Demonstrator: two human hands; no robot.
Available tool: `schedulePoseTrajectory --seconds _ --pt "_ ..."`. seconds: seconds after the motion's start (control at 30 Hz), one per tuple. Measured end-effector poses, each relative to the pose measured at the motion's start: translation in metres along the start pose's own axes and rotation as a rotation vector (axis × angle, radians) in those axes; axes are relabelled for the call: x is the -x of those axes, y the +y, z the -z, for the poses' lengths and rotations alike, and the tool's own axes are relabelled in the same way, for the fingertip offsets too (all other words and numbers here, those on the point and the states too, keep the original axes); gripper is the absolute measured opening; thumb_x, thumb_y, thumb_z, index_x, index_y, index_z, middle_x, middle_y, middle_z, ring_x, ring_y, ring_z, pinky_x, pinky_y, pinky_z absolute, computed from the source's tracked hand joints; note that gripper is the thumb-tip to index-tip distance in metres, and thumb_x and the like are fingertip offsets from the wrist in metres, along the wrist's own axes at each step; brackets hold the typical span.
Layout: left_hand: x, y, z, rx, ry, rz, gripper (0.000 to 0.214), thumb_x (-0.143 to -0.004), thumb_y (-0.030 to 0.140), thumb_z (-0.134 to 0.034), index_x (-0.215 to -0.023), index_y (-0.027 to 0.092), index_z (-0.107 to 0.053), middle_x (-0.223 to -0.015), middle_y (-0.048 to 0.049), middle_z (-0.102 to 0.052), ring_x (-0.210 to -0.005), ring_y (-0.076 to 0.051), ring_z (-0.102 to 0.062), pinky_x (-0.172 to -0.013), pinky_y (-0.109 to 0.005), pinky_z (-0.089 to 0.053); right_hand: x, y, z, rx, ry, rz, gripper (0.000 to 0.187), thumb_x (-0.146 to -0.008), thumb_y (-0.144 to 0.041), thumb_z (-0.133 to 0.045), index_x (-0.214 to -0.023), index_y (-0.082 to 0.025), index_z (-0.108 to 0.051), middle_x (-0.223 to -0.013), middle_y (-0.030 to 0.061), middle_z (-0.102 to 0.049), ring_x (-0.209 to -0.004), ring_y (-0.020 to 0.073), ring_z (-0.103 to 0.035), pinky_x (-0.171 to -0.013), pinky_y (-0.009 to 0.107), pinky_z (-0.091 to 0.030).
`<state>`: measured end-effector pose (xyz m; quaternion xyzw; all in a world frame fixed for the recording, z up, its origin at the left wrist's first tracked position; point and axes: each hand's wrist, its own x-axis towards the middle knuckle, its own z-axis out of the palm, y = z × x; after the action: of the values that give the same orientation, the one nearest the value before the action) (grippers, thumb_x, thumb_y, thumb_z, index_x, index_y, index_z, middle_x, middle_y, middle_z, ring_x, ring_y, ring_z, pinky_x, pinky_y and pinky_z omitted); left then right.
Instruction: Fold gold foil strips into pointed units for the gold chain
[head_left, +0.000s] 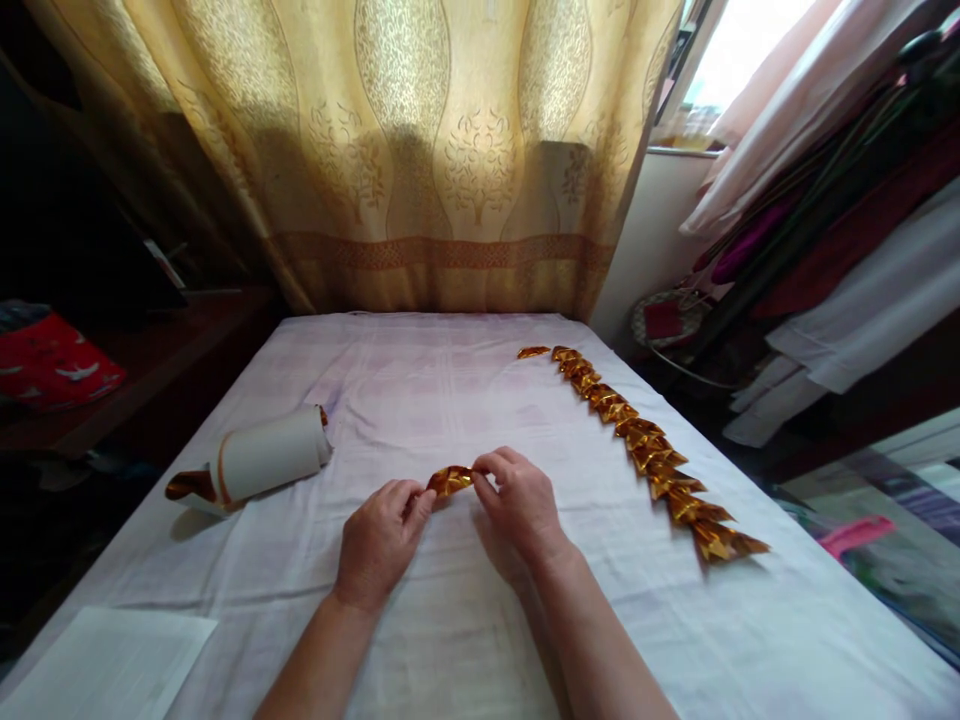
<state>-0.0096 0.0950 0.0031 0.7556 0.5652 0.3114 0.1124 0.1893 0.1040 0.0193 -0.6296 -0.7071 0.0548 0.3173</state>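
Note:
Between my two hands is a small folded piece of shiny gold foil paper (451,481), held a little above the white sheet. My left hand (381,538) pinches its left end between thumb and fingers. At its right end, my right hand (521,500) pinches the other tip. To the right lies a long row of overlapping folded gold foil pieces (651,455). A single folded foil piece (534,352) rests apart from the row's far end. On the left, a roll of paper (271,457), white outside and gold inside, lies on its side.
The flat surface is covered by a pale checked sheet (420,390). A white sheet of paper (112,660) lies at the near left. Gold curtains (480,190) hang behind. A red bag (56,360) stands on the dark furniture at left; hanging clothes (847,270) fill the right side.

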Motion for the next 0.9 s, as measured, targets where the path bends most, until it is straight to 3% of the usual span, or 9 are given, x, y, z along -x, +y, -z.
schedulePoseTrajectory --seconds 0.13,0.23,0.4,0.63,0.9 --pt "-0.003 -0.004 0.001 0.108 0.017 0.058 0.041 -0.096 0.048 -0.039 -0.080 0.023 -0.067 -0.078 -0.0014 -0.071 -0.070 -0.016 -0.066 -0.066 -0.025 -0.048 -0.050 0.038 0.019 0.228 0.103 -0.193 0.019 -0.092 -0.033 -0.059 -0.097 -0.027 -0.076 -0.093 0.0028 -0.071 -0.079 0.0162 -0.066 -0.067 0.024 -0.043" --pt "-0.004 -0.008 -0.001 0.136 0.032 0.096 0.041 -0.094 0.048 -0.040 -0.078 0.023 -0.067 -0.076 -0.0012 -0.071 -0.069 -0.016 -0.066 -0.066 -0.024 -0.048 -0.097 0.074 0.034 0.498 0.020 -0.329 0.029 -0.097 -0.036 -0.049 -0.109 -0.028 -0.074 -0.104 0.0045 -0.074 -0.091 0.0194 -0.067 -0.071 0.026 -0.045" --pt "-0.004 -0.010 -0.003 0.144 0.042 0.118 0.038 -0.093 0.046 -0.042 -0.076 0.023 -0.067 -0.071 0.0004 -0.070 -0.066 -0.015 -0.066 -0.064 -0.023 -0.047 -0.151 0.119 0.041 0.589 -0.055 -0.404 0.029 -0.094 -0.032 -0.051 -0.105 -0.023 -0.076 -0.101 0.0114 -0.075 -0.091 0.0254 -0.069 -0.073 0.031 -0.047" --pt "-0.003 -0.010 -0.003 0.133 0.059 0.110 0.035 -0.093 0.044 -0.045 -0.075 0.023 -0.067 -0.070 0.0013 -0.070 -0.064 -0.013 -0.066 -0.061 -0.021 -0.046 -0.187 0.147 0.038 0.674 -0.047 -0.365 0.036 -0.094 -0.025 -0.045 -0.113 -0.015 -0.074 -0.112 0.0205 -0.070 -0.101 0.0304 -0.064 -0.079 0.038 -0.046" --pt "-0.002 -0.011 -0.003 0.136 0.073 0.104 0.035 -0.093 0.044 -0.046 -0.074 0.023 -0.067 -0.067 0.0010 -0.070 -0.062 -0.014 -0.066 -0.059 -0.022 -0.047 -0.203 0.158 0.032 0.733 -0.024 -0.342 0.035 -0.092 -0.013 -0.043 -0.098 -0.011 -0.077 -0.108 0.0180 -0.069 -0.106 0.0313 -0.056 -0.093 0.046 -0.031"
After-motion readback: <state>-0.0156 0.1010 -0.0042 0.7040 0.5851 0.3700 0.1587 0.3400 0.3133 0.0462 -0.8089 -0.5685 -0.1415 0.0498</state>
